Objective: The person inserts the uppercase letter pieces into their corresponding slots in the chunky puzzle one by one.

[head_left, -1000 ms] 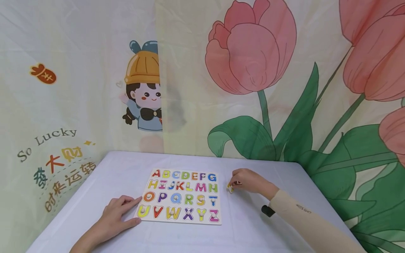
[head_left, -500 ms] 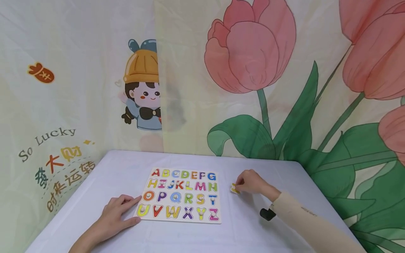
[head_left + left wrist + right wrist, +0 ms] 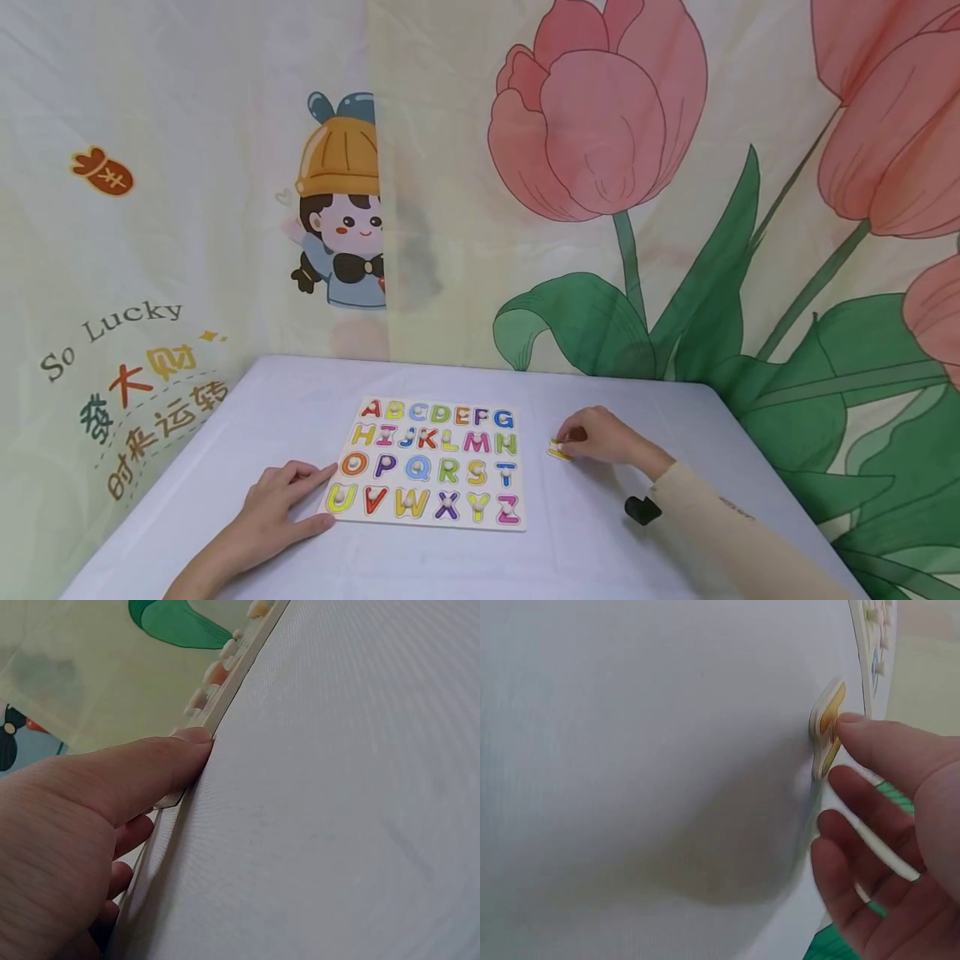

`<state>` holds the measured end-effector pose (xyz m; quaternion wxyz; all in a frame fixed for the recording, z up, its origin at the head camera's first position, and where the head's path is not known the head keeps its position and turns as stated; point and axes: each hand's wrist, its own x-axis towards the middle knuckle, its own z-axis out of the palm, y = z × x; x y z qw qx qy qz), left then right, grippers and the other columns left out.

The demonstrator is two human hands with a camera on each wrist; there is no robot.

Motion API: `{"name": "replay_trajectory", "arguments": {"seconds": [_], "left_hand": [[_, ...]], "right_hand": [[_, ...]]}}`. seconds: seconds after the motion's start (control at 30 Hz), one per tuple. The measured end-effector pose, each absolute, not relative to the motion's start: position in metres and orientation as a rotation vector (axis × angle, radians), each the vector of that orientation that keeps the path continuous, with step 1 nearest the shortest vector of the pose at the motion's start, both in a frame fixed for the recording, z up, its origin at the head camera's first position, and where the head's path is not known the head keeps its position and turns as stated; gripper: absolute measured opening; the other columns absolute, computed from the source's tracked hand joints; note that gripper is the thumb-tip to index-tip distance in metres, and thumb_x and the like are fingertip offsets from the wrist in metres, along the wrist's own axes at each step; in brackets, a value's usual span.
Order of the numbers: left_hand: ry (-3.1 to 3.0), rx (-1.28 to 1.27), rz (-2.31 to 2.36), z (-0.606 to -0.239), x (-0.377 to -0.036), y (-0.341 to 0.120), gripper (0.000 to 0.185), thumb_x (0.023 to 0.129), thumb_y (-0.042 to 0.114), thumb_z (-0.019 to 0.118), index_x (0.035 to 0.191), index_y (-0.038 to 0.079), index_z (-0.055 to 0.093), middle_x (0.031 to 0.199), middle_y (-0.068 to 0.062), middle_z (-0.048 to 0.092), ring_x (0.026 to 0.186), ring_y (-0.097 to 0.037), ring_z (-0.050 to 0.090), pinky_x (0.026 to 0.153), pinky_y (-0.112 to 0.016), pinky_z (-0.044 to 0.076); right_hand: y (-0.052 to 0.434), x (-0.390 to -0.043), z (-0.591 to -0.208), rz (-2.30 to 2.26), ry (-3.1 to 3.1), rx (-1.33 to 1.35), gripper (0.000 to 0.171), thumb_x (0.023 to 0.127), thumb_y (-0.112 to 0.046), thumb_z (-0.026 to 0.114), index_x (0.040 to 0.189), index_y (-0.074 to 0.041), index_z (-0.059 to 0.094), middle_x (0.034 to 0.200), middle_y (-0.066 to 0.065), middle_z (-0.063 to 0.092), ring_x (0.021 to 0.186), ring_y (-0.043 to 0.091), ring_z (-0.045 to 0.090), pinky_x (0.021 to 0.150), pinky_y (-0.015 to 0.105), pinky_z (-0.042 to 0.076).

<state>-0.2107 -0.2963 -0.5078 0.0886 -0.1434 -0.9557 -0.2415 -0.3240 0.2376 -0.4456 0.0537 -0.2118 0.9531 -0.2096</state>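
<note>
A peg puzzle board (image 3: 427,523) with colourful alphabet letters and small knobs lies flat on the white table. Beside its lower left corner rests my left hand (image 3: 272,515), with the index finger against the left edge and the thumb near the front corner; the left wrist view shows that thumb (image 3: 172,757) touching the board's side. To the right of the board, my right hand (image 3: 603,435) pinches a yellow letter puzzle piece (image 3: 557,450) low at the tabletop. In the right wrist view the thumb is on the piece (image 3: 827,720); fingers partly hide which letter it is.
A white cloth covers the table (image 3: 420,562). Behind it hangs a printed curtain (image 3: 442,192) with tulips, a cartoon figure and writing. A black object (image 3: 642,510) sits under the right wrist by the sleeve (image 3: 735,525).
My right hand has moved slightly right, away from the board, and lowered the yellow letter piece, which was tilted and now lies flatter at the tabletop. The left hand has stayed put.
</note>
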Motion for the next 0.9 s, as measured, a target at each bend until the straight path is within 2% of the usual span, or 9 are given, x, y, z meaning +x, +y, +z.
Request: {"name": "replay_trajectory", "arguments": {"seconds": [0.13,0.33,0.9], "left_hand": [[-2.846,-0.42,-0.714,-0.508,-0.211,-0.295,0.075,0.085,0.06,0.083,0.147,0.021,0.067,0.126,0.005,0.055,0.113,-0.021,0.044,0.092,-0.049,0.036],[-2.842,-0.416,-0.71,-0.508,-0.211,-0.294,0.075,0.084,0.059,0.084,0.146,0.021,0.067,0.125,0.005,0.055,0.113,-0.021,0.044,0.092,-0.048,0.036],[-2.907,-0.372,-0.72,-0.506,-0.211,-0.292,0.079,0.083,0.064,0.082,0.148,0.022,0.065,0.127,0.005,0.054,0.113,-0.021,0.043,0.094,-0.05,0.037]], "right_hand": [[0.243,-0.327,-0.443,-0.61,2.874,-0.773,0.017,0.092,-0.014,0.085,0.107,-0.02,0.084,0.088,-0.01,0.066,0.084,0.011,0.059,0.075,0.026,0.053],[0.247,-0.334,-0.442,-0.539,2.859,-0.898,0.017,0.09,-0.014,0.086,0.106,-0.019,0.086,0.088,-0.012,0.064,0.083,0.007,0.059,0.076,0.024,0.054],[0.247,-0.337,-0.447,-0.564,2.865,-0.952,0.016,0.088,-0.014,0.086,0.104,-0.018,0.086,0.087,-0.012,0.065,0.081,0.005,0.058,0.075,0.023,0.054]]}}
